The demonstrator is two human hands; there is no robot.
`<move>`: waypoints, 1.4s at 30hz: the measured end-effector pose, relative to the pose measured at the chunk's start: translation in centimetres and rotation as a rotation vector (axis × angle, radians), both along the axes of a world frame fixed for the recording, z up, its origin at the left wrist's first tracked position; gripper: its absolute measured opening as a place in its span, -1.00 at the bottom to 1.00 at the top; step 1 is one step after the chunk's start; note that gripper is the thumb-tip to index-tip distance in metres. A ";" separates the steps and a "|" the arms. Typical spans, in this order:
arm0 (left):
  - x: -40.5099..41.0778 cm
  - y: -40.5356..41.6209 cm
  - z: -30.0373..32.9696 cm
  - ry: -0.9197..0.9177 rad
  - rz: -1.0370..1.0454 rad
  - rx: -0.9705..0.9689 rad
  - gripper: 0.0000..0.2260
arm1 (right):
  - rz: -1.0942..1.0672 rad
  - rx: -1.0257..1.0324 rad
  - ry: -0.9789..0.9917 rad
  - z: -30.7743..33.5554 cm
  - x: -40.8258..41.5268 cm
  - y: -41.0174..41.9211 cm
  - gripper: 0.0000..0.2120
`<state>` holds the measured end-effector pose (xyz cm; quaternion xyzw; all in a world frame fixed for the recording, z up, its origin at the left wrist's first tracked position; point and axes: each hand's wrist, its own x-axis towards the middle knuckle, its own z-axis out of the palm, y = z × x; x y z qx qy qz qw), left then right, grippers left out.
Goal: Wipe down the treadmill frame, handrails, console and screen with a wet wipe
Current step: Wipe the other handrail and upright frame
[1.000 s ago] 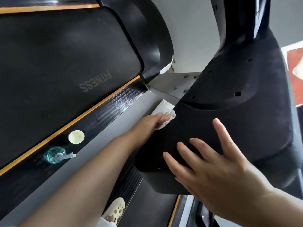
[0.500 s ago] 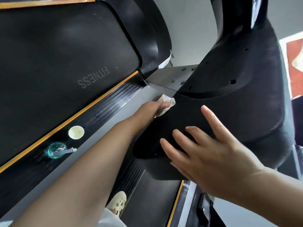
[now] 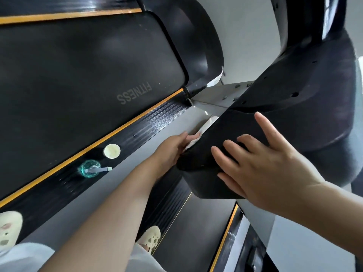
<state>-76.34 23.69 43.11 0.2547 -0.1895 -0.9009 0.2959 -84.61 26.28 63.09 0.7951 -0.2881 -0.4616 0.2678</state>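
pinching the soft, limp wet wipe (image 3: 193, 141) bunched, left hand (image 3: 170, 150) rubs the grey frame (image 3: 157, 146); right hand (image 3: 261, 169) rests flat, fingers straight, on the black housing (image 3: 235, 130).

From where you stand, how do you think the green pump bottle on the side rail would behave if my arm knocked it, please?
The green pump bottle stands upright on the ribbed side rail, narrow for its height, so it would probably tip over. Its round body would then likely roll. It looks like clear plastic, so I would guess light and unlikely to break.

Black housing (image 3: 245, 138) overhangs the grey rail (image 3: 170, 126), narrowing the passage beneath.
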 end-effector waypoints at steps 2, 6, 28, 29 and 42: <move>1.9 2.7 0.3 -0.008 0.083 -0.014 -0.66 | 0.018 0.007 -0.014 0.0 0.0 0.0 -0.57; 3.1 7.2 2.0 -0.042 0.269 0.034 -0.67 | 0.071 0.002 -0.051 0.0 -0.2 -0.1 -0.57; -7.0 11.7 8.3 -0.626 0.847 -0.144 -0.46 | 0.226 0.005 -0.274 0.2 -3.0 0.8 -0.71; -7.9 12.6 9.0 -0.672 0.845 -0.202 -0.42 | 0.222 0.021 -0.292 0.3 -3.3 0.9 -0.70; -9.6 13.0 10.6 -0.748 0.738 -0.022 -0.31 | 0.184 -0.020 -0.452 0.5 -4.4 2.6 -0.59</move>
